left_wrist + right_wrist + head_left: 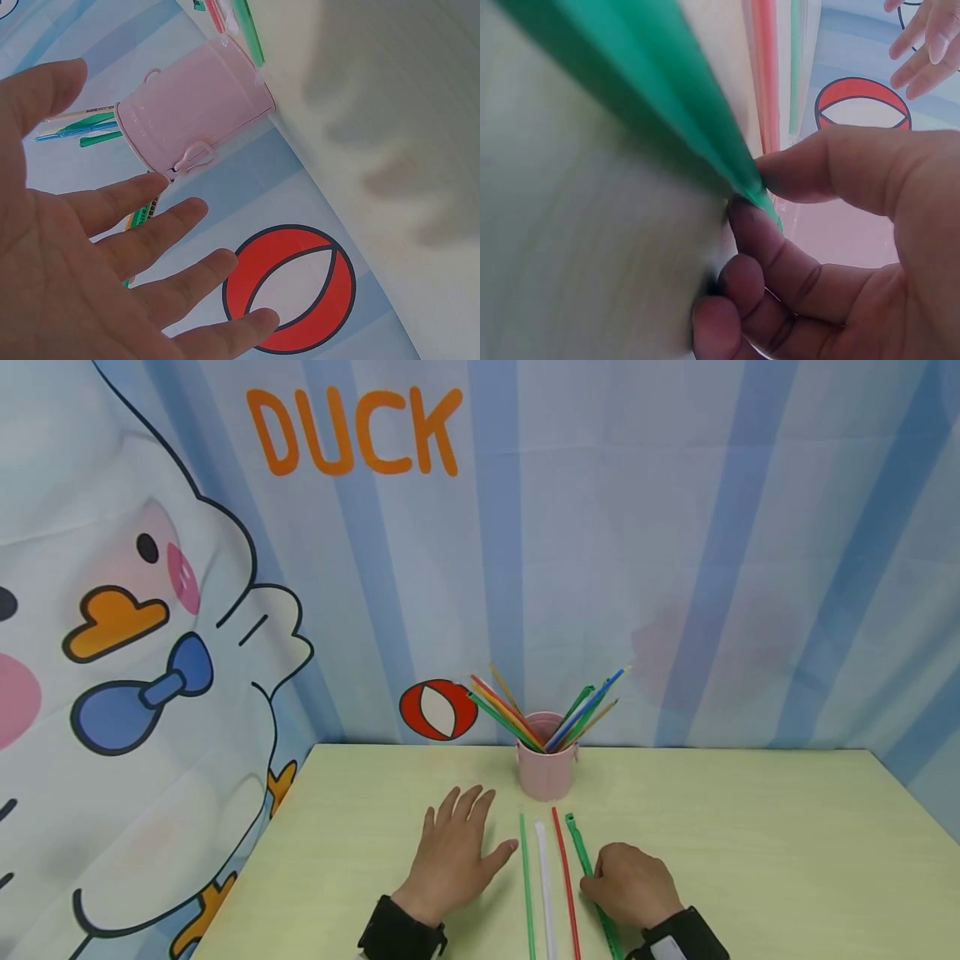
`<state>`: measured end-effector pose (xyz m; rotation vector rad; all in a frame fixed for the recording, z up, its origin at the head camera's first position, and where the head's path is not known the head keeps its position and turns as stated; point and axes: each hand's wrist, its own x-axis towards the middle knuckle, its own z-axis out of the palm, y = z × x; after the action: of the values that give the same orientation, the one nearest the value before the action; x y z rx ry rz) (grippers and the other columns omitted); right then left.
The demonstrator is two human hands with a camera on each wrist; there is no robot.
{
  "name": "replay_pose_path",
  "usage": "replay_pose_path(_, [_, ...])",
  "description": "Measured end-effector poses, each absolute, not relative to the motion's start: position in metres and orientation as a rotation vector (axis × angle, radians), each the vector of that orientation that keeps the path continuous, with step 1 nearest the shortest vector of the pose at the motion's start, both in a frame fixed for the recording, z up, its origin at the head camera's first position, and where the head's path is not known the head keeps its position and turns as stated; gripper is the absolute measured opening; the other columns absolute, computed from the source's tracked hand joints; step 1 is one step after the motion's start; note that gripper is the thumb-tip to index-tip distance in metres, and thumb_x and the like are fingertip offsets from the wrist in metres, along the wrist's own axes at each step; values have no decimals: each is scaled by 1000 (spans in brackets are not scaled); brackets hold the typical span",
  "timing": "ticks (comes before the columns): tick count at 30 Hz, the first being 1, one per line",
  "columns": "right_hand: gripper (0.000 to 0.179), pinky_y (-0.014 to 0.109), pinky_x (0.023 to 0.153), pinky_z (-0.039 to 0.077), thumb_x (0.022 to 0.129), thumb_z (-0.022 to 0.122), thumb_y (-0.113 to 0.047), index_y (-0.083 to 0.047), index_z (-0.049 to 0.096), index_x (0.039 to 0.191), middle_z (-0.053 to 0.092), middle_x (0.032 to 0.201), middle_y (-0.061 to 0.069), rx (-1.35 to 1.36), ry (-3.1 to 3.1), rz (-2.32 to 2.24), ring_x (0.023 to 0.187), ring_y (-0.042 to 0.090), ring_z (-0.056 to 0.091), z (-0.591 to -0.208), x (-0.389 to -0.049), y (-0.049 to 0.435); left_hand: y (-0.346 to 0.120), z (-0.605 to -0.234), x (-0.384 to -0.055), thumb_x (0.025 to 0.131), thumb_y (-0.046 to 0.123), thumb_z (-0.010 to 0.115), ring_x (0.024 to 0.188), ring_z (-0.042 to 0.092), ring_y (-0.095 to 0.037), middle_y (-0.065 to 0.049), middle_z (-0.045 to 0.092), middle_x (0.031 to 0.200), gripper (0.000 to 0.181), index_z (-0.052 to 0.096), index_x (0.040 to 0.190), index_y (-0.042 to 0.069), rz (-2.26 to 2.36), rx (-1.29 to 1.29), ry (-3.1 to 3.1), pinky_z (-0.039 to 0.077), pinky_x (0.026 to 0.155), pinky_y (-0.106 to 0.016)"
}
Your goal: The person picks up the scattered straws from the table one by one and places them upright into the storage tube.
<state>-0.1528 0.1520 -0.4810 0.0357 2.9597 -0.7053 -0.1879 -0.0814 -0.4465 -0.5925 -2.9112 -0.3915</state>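
My right hand pinches a long dark green strip between thumb and index finger, close to the tabletop. In the right wrist view the green strip runs past the fingertips, and the other fingers curl beneath. To its left lie a red straw-like stick, a white one and a light green one, roughly parallel. My left hand is spread with fingers extended, left of the light green stick, holding nothing. Its palm and fingers show in the left wrist view.
A pink bucket with small side handles stands behind the sticks, holding several pencils and coloured sticks. The pale yellow table ends at a blue striped backdrop printed with a duck and a red-and-white ball.
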Motion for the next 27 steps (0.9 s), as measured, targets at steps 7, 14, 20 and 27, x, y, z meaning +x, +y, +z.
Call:
replay_pose_path(7, [23,30,47,34,83,68,-26,-13,58,67,53,61,1,47,2924,-712,53,16,48,-482,-155,155,-82,-447,-188,90,57,58,137,32,-40,-14,44,147,74,46,146,10,-405,-598,-2907,28,103,-71])
replay_pose_path(14, [24,29,47,34,85,67,-28,-13,59,67,54,61,0,61,2918,-763,52,15,48,-478,-155,158,-82,-447,-189,91,57,58,137,33,-40,-14,45,147,74,46,145,10,-404,-602,-2908,28,103,-71])
replay_pose_path(20, [26,28,45,33,86,66,-27,-14,58,65,53,58,-1,66,2947,-854,49,15,47,-472,-155,164,-82,-446,-189,91,57,58,136,34,-41,-14,45,146,74,46,145,9,-404,-607,-2906,28,102,-72])
replay_pose_path(27, [22,27,45,31,86,65,-23,-11,58,69,52,57,0,126,2940,-974,49,16,46,-459,-156,175,-83,-447,-189,91,57,58,136,35,-40,-14,46,146,73,46,145,9,-399,-610,-2893,29,102,-72])
